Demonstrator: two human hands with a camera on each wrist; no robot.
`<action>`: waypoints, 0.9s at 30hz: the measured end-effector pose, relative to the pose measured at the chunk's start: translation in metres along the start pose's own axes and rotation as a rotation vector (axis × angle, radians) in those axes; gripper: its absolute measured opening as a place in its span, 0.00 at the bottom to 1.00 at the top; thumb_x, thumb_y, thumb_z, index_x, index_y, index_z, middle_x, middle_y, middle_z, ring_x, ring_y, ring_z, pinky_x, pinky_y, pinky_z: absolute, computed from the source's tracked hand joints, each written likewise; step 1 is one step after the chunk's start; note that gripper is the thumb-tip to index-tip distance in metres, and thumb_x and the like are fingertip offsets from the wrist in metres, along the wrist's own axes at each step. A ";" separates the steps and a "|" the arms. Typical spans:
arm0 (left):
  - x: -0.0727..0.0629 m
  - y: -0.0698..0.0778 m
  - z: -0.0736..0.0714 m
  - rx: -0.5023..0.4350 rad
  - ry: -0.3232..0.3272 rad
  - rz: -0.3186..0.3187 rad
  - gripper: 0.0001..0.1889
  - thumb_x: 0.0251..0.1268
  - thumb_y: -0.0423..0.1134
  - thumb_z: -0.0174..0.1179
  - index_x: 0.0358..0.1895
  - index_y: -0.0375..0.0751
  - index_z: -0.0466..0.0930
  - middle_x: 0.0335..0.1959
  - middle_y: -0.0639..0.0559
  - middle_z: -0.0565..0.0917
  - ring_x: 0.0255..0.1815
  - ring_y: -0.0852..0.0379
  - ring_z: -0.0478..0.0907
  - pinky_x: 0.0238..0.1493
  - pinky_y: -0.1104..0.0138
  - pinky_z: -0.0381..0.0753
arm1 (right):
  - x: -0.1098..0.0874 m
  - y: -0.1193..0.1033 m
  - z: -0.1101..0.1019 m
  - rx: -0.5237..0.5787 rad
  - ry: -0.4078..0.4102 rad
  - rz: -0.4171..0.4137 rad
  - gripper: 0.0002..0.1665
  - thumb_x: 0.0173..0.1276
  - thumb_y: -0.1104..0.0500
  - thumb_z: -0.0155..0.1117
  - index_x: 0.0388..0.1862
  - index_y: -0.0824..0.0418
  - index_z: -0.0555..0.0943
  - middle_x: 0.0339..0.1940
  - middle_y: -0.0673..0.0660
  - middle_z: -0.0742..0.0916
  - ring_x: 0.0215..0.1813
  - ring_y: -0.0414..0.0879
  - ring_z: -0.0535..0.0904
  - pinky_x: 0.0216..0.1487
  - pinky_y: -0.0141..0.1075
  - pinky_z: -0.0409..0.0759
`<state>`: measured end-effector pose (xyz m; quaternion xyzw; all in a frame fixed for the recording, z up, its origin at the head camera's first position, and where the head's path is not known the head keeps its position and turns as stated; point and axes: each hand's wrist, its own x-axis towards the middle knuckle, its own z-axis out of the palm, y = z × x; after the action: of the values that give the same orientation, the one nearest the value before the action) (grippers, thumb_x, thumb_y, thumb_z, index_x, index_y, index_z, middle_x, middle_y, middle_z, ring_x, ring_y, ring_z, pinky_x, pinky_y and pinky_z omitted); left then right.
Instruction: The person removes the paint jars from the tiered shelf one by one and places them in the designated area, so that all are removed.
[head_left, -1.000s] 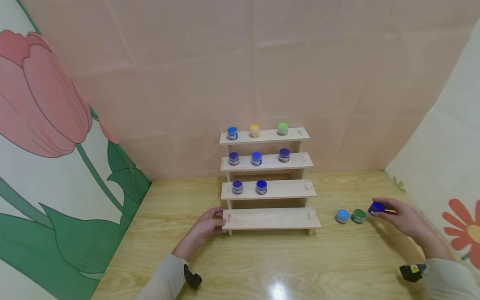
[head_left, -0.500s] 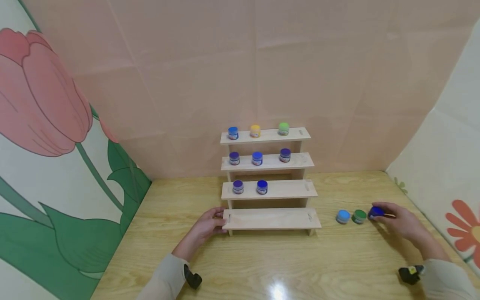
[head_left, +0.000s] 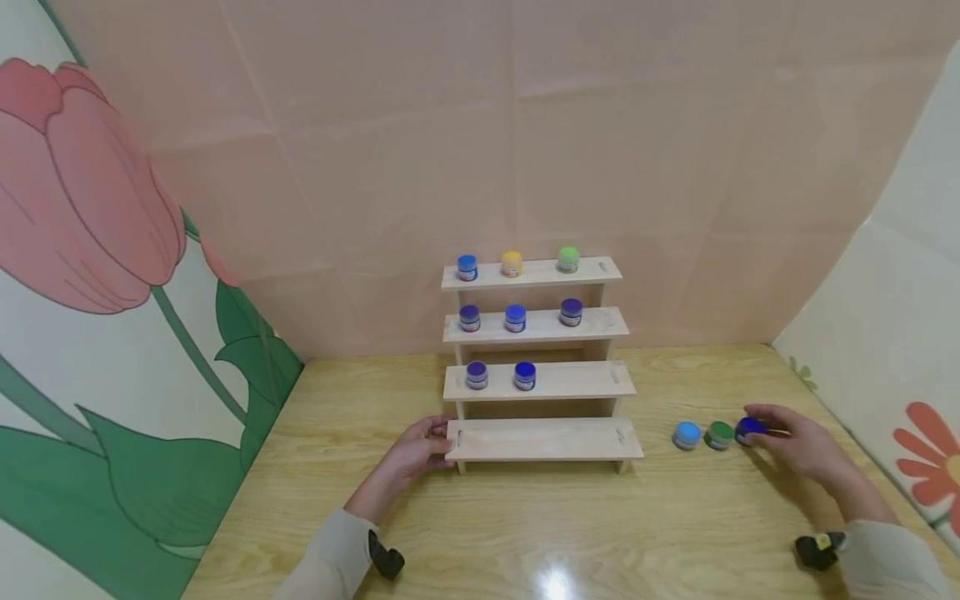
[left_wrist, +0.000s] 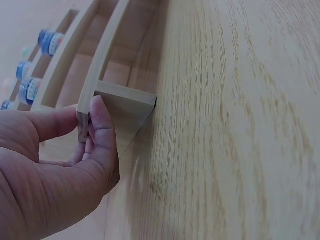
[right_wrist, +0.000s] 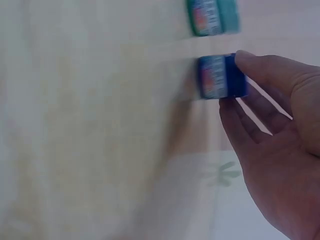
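My left hand (head_left: 417, 444) pinches the left end of the lowest shelf of a stepped wooden rack (head_left: 544, 438), thumb and fingers on opposite faces of the board (left_wrist: 100, 65). At the right, my right hand (head_left: 801, 442) holds a small dark blue paint jar (head_left: 750, 431) by its lid, between thumb and fingers. In the right wrist view this labelled jar (right_wrist: 215, 77) stands close to a green-lidded jar (right_wrist: 212, 16). The green jar (head_left: 718, 434) and a light blue jar (head_left: 686, 435) stand to its left on the table.
Several jars stand on the upper three shelves, among them a yellow one (head_left: 512, 264), a light green one (head_left: 568, 259) and a dark blue one (head_left: 525, 376). The wooden table (head_left: 480, 525) meets a pinkish backdrop (head_left: 360, 208) behind and flowered panels at both sides.
My right hand has brought the dark blue jar down and slightly left, closer to the green jar. The left hand has stayed on the lowest shelf.
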<state>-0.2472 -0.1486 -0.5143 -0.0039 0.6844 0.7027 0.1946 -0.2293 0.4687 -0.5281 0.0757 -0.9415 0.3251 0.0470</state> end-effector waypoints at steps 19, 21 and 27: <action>-0.002 -0.001 0.000 -0.010 -0.003 0.017 0.29 0.69 0.23 0.54 0.72 0.23 0.60 0.51 0.40 0.69 0.40 0.52 0.77 0.38 0.67 0.85 | 0.022 -0.144 -0.014 0.029 0.123 -0.177 0.24 0.73 0.58 0.66 0.64 0.68 0.77 0.57 0.72 0.83 0.45 0.15 0.71 0.41 0.12 0.72; -0.002 -0.001 0.000 -0.008 -0.006 0.019 0.29 0.69 0.23 0.54 0.72 0.23 0.60 0.51 0.40 0.69 0.40 0.52 0.77 0.38 0.66 0.85 | 0.025 -0.156 -0.011 0.019 0.131 -0.181 0.24 0.73 0.57 0.66 0.63 0.67 0.78 0.57 0.70 0.84 0.46 0.22 0.76 0.42 0.13 0.73; -0.002 0.002 0.001 -0.004 0.008 0.006 0.29 0.70 0.23 0.54 0.72 0.24 0.60 0.53 0.40 0.69 0.42 0.51 0.77 0.40 0.66 0.85 | 0.035 -0.190 0.003 0.031 0.129 -0.215 0.23 0.74 0.56 0.66 0.63 0.65 0.79 0.56 0.68 0.85 0.51 0.63 0.84 0.45 0.25 0.82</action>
<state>-0.2452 -0.1480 -0.5117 -0.0051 0.6838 0.7045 0.1897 -0.2308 0.3151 -0.4100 0.1557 -0.9178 0.3370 0.1410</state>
